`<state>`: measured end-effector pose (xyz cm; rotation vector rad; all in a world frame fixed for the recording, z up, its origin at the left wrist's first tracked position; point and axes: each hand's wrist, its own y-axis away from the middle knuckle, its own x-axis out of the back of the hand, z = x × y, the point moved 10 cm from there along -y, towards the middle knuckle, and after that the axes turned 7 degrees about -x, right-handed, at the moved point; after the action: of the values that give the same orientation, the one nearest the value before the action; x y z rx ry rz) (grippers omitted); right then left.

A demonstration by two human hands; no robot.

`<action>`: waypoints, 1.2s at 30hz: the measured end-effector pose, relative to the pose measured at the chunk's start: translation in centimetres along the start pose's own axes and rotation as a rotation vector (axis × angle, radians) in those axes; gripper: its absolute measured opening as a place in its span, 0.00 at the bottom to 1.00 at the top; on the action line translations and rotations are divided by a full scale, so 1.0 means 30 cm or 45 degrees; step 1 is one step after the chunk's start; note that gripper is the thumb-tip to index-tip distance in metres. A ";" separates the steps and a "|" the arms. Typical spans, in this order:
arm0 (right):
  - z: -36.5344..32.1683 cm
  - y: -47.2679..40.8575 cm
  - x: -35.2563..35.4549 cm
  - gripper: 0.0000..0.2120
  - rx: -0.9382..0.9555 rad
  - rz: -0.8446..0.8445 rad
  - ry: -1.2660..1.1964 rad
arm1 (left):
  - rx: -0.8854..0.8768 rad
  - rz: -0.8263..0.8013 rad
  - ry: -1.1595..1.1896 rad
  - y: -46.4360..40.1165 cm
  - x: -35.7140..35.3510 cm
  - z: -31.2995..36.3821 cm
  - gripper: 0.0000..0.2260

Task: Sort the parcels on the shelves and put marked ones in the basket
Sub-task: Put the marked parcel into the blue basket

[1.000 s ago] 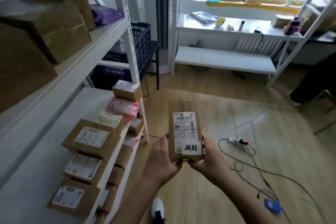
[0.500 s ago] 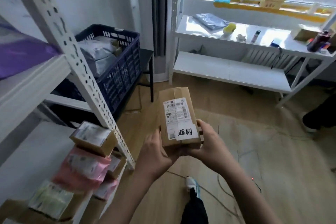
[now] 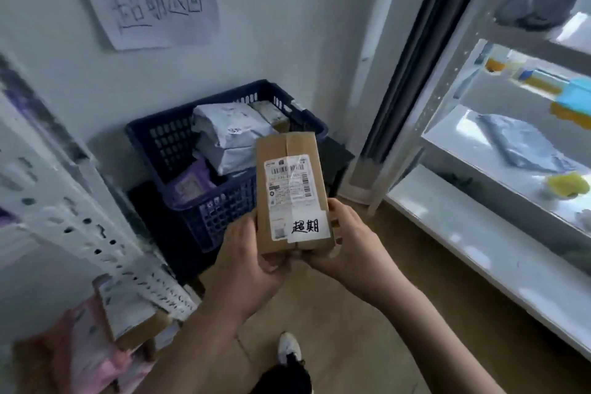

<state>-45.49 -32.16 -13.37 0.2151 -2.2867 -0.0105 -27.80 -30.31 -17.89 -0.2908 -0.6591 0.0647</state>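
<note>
1. The box [image 3: 291, 193] is held upright in front of the chest, near end in both hands. The left hand [image 3: 246, 261] curls its fingers round the lower left edge with the thumb on the bottom; the right hand [image 3: 348, 245] wraps the lower right corner, fingertips on the side. Both hands grip it, and the grip looks firm.
2. A white tag [image 3: 308, 227] with handwritten characters sits on the label, so this is judged a marked parcel and belongs in the basket [image 3: 224, 201].
3. The basket stands just beyond the box, against the wall under a paper sign [image 3: 153, 0]. It already holds grey bags [image 3: 230, 134], a purple bag [image 3: 188, 184] and a small carton at the back.
4. To do the step well, carry the box forward over the near rim before letting go; a release short of the rim would likely drop it to the floor.
5. Lower it flat, label up, onto the purple bag or the grey pile, where there seems to be room. Laid on end it may topple.
6. Let the fingers open only once the box rests on something.
7. Mind the shelf post [image 3: 105, 240] at the left when reaching.
</note>
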 end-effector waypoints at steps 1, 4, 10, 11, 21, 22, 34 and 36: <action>-0.027 -0.082 -0.007 0.40 0.066 -0.027 0.018 | 0.023 0.065 -0.026 -0.045 0.022 -0.026 0.31; -0.088 -0.315 -0.037 0.39 0.203 -0.097 0.024 | 0.107 0.251 -0.053 -0.171 0.070 -0.112 0.31; -0.164 -0.653 -0.094 0.42 0.384 -0.294 -0.025 | 0.185 0.369 -0.049 -0.395 0.090 -0.254 0.33; -0.178 -0.697 -0.098 0.42 0.413 -0.325 -0.041 | 0.188 0.386 -0.091 -0.418 0.100 -0.263 0.33; -0.327 -1.021 -0.357 0.41 0.603 -0.675 -0.054 | 0.543 0.517 -0.273 -0.516 0.251 -0.453 0.35; -0.333 -1.042 -0.390 0.41 0.611 -0.708 -0.050 | 0.591 0.526 -0.263 -0.520 0.257 -0.471 0.33; -0.339 -1.114 -0.635 0.33 0.697 -0.962 0.108 | 0.820 0.387 -0.455 -0.481 0.251 -0.702 0.32; -0.319 -1.140 -0.668 0.34 0.623 -0.959 0.121 | 0.817 0.335 -0.503 -0.493 0.231 -0.736 0.33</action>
<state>-20.17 -62.08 -24.58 1.2827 -1.9534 0.1676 -9.29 -48.84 -26.14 0.2660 -0.9491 0.5857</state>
